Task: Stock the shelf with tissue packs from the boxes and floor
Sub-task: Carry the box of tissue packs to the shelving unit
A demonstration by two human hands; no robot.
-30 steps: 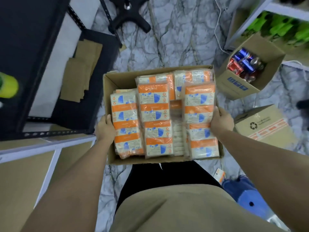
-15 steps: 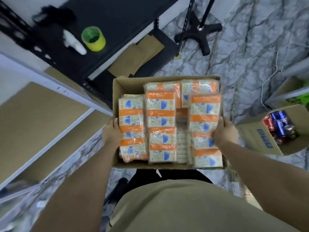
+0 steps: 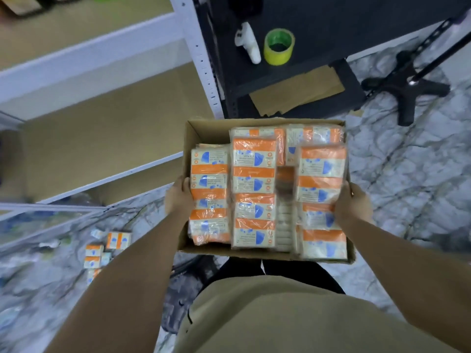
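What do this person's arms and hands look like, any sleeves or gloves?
The left hand and right hand are bare: no gloves, rings or watch show. Both forearms are uncovered, with no sleeves in view. Below them show a tan garment and black trousers.

Single head-worn wide-angle view, looking steeply down past the wearer's torso. Cardboard box (image 3: 265, 252) sits close, centre frame, held at waist level; white shelf (image 3: 107, 59) fills upper left, marble floor (image 3: 407, 174) right. Edges blurred.

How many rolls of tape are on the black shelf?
1: a yellow tape roll stands on the black shelf, right of a white object. More may be hidden out of view.
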